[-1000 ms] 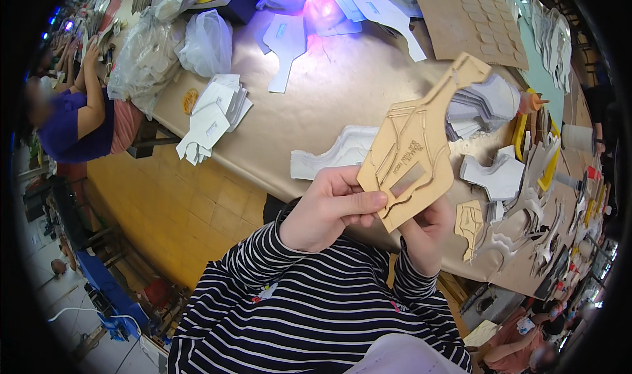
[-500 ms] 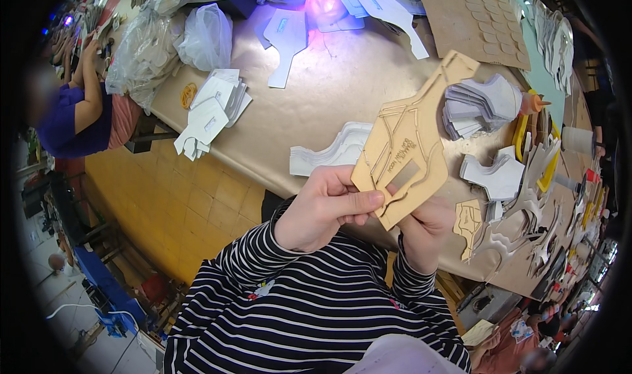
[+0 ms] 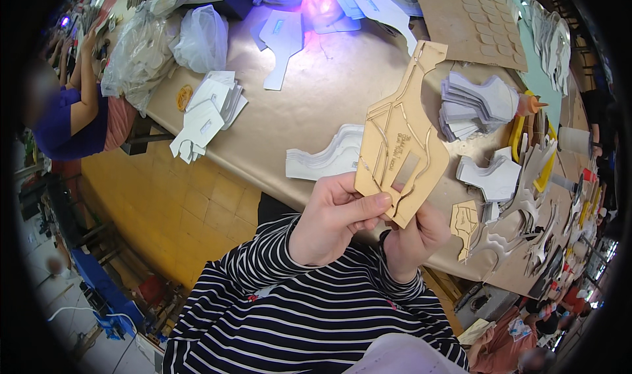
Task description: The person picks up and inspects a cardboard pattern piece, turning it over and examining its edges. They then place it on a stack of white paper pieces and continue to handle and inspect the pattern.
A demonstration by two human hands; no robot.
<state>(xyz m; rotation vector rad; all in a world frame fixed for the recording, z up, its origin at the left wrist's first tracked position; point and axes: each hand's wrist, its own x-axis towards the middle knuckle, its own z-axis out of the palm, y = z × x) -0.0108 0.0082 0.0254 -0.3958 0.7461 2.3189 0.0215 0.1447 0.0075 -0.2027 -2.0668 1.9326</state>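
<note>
A flat tan template [image 3: 403, 130] with cut slots, a rectangular window and handwriting is held up over the table's near edge. My left hand [image 3: 336, 219] is closed on its lower left corner, thumb on the front face. Behind the lower right edge, my right hand [image 3: 416, 239] is closed too, its fingers partly hidden by the template. Beyond my left hand lies a stack of curved white pieces [image 3: 329, 153]. To the right of the template are a fanned stack of grey-white pieces [image 3: 477, 104], another white stack [image 3: 490, 176] and a smaller tan template [image 3: 465, 226].
White cut pieces [image 3: 209, 114] and rubber bands [image 3: 184, 98] lie at the left edge of the brown-covered table [image 3: 276, 117]. Plastic bags [image 3: 201, 38] sit farther back. An orange-tipped bottle [image 3: 532, 104] and yellow-handled tool [image 3: 545, 170] are at right. A person in purple [image 3: 72, 114] works at far left.
The template has turned more upright, its narrow top end swinging left. Both hands have shifted slightly, keeping hold of its lower end.
</note>
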